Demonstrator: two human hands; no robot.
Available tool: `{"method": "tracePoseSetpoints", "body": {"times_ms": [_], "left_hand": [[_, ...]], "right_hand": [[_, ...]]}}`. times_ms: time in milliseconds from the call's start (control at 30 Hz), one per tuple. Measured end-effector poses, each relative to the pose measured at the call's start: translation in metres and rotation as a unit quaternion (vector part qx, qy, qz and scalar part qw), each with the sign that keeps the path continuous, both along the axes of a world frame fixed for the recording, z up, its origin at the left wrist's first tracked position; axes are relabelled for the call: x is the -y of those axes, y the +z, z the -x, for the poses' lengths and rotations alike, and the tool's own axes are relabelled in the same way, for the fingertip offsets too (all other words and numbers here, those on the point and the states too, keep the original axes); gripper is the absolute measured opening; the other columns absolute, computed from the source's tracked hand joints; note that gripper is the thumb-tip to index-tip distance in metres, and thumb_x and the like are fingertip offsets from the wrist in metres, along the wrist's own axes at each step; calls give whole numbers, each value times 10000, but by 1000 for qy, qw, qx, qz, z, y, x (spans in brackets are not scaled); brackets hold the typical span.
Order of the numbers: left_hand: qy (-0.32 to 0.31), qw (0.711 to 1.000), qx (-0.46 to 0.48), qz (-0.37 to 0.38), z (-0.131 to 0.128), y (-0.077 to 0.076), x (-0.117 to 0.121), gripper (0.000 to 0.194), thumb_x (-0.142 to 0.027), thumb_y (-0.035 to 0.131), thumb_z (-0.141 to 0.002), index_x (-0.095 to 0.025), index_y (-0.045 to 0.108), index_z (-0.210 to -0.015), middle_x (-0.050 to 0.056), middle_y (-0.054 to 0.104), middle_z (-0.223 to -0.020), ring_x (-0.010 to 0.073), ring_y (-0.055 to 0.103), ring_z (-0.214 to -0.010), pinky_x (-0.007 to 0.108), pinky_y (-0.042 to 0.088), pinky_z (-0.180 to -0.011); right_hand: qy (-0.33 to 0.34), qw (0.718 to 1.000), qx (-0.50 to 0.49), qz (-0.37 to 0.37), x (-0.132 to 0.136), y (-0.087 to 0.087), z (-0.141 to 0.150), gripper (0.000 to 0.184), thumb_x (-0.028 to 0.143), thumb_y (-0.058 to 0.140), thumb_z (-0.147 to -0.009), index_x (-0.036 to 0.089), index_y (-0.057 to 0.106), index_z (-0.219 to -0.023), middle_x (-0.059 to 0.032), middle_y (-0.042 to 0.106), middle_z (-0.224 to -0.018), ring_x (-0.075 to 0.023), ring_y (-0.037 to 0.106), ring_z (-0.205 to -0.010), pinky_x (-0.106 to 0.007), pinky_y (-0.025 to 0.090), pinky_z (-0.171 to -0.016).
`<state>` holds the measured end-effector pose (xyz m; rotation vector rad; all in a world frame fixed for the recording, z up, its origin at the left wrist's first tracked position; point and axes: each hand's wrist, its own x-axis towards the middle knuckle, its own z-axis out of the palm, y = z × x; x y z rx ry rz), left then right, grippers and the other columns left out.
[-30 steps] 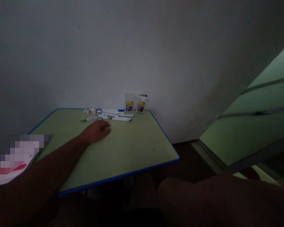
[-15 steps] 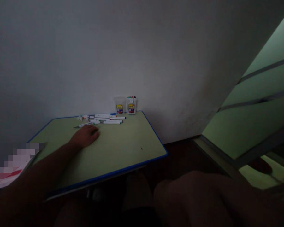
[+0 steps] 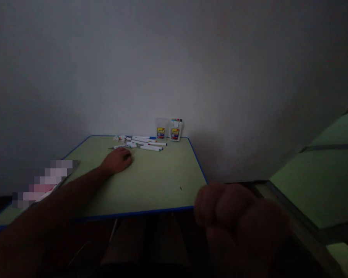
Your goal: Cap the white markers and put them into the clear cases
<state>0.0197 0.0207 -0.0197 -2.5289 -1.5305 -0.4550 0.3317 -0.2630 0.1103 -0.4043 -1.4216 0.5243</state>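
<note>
My left hand (image 3: 118, 160) rests on the pale green tabletop, its fingers loosely bent and slightly apart, with nothing seen in it. Just beyond its knuckles lie several white markers (image 3: 150, 147) in a loose pile. Close to the camera, my right hand (image 3: 237, 216) is raised in front of the table's right corner. Its fingers are curled into a fist, dark and somewhat blurred, and no object shows in it. Behind the markers stand a clear plastic case (image 3: 161, 127) with no markers visible in it and a second case (image 3: 175, 132) holding markers with coloured ends.
The table (image 3: 159, 181) has a blue edge and stands against a grey wall (image 3: 162, 69). A pink and white sheet or booklet (image 3: 53, 183), partly pixelated, lies at its left side. A small dark speck (image 3: 180, 188) is on the tabletop. Greenish panels (image 3: 321, 185) stand at the right.
The view has shifted, so the table sits further right in the picture. My right hand has come up, and its curled fingers now show. My left hand stays beside the markers.
</note>
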Motion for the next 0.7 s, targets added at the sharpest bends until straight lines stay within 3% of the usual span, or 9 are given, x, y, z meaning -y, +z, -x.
{"method": "tracePoseSetpoints", "body": {"times_ms": [100,267,400,533,700], "left_hand": [[-1,1000,8,1,0,-3,-4,349,-441,447,-873,-175,663,-941,128,663,-989,282,635,-921,383,488,-814],[-41,999,30,10,5,-9,-16,259,-420,488,-845,-199,611,-900,97,637,-918,266,613,-858,372,470,-769],[-74,995,55,28,10,-10,-26,212,-406,507,-827,-214,591,-861,76,635,-901,247,606,-839,358,459,-760],[-100,989,87,70,13,-8,-35,166,-356,526,-788,-209,596,-819,62,637,-848,231,596,-808,344,448,-734],[-96,982,138,84,15,-7,-37,135,-294,507,-780,-200,601,-761,57,632,-794,210,581,-761,332,441,-709]], "right_hand": [[25,999,13,-19,-59,-16,24,190,86,669,-799,252,578,-794,14,555,-711,-128,544,-620,-263,447,-523],[-8,995,63,73,-129,-49,34,130,89,636,-791,211,659,-829,-7,638,-847,-99,559,-638,-251,463,-564],[-66,978,136,146,-177,-46,46,43,173,656,-752,201,669,-782,23,618,-679,-104,544,-581,-248,457,-551],[-116,968,155,162,-241,-40,64,69,259,660,-735,193,662,-758,16,607,-647,-112,528,-567,-250,445,-538],[-221,944,167,180,-301,-66,73,113,276,604,-758,188,659,-805,-16,661,-717,-149,597,-636,-285,494,-626]]}}
